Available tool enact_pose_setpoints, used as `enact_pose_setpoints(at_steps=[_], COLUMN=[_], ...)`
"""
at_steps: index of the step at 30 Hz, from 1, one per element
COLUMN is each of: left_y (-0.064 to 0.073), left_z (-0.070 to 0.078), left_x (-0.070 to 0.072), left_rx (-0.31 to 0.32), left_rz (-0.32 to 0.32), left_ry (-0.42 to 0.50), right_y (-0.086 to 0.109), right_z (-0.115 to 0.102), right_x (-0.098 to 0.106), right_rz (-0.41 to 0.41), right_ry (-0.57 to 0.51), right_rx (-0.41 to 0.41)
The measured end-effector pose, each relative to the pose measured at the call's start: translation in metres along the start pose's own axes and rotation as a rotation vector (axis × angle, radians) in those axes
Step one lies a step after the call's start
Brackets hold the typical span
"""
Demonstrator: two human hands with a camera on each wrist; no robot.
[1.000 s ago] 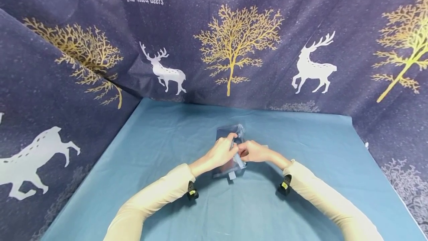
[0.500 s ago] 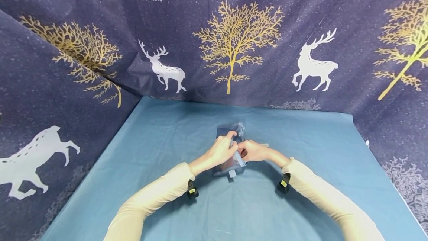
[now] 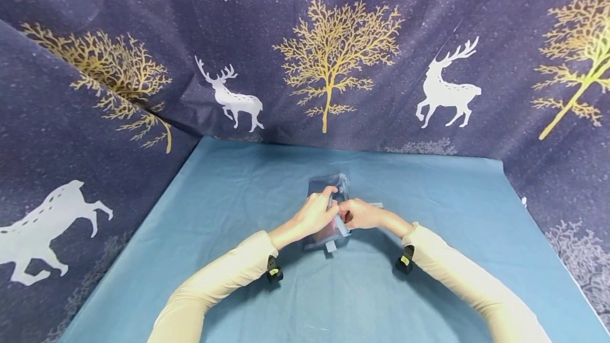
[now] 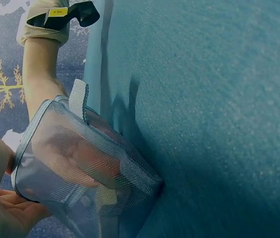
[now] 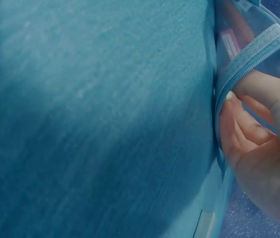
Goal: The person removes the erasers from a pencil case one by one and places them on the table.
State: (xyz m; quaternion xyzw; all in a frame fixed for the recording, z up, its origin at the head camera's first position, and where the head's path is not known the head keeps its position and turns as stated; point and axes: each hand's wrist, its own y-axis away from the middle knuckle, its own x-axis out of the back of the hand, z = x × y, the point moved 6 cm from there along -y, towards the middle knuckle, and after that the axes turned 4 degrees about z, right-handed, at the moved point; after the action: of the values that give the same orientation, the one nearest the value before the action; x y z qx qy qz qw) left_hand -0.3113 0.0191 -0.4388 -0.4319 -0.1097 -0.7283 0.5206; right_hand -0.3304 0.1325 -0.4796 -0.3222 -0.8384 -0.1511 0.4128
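Observation:
A blue see-through mesh zip pouch (image 3: pixel 324 180) stands tilted on the blue cloth between both hands, its zippered mouth facing right. My left hand (image 3: pixel 315 215) grips the pouch by its upper zip edge, one finger stretched along it. The curled fingers of my right hand (image 3: pixel 361 214) meet the zip edge (image 5: pixel 244 64) at the mouth, thumb and finger close together; their tips are partly hidden. Through the mesh in the left wrist view, the right hand shows blurred beside a pale yellowish strip (image 4: pixel 107 196). A pink-edged item (image 5: pixel 230 43) shows inside the pouch.
A small pale flat piece (image 3: pixel 376 205) lies on the cloth just beyond the right hand. A light fabric tab (image 3: pixel 331 247) sticks out from the pouch's near end. Dark curtains printed with deer and trees (image 3: pixel 329 68) close off the back and sides.
The head view has tilted slightly, shifting the scene a little. Both hands and the pouch stay almost as they were.

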Motion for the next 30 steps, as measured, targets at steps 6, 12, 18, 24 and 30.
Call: enact_pose_setpoints(at_steps=[6, 12, 18, 24, 30], left_y=[0.000, 0.002, 0.001, 0.001, 0.001], left_z=[0.000, 0.000, 0.001, 0.000, 0.000], left_x=[0.001, 0.000, 0.002, 0.002, 0.001], left_rx=[0.012, 0.025, 0.008, 0.005, -0.002], left_rz=[-0.010, -0.018, -0.009, -0.001, -0.003], left_ry=[-0.002, -0.010, -0.011, -0.015, -0.023], right_y=[0.001, 0.004, 0.006, 0.007, 0.011], right_z=[0.000, -0.003, -0.006, -0.002, 0.001], right_x=[0.004, 0.005, 0.009, 0.012, 0.014], right_rz=[0.034, 0.060, 0.089, 0.120, 0.103], right_ry=[0.036, 0.041, 0.069, 0.114, 0.089], right_rx=[0.027, 0.061, 0.074, 0.068, 0.051])
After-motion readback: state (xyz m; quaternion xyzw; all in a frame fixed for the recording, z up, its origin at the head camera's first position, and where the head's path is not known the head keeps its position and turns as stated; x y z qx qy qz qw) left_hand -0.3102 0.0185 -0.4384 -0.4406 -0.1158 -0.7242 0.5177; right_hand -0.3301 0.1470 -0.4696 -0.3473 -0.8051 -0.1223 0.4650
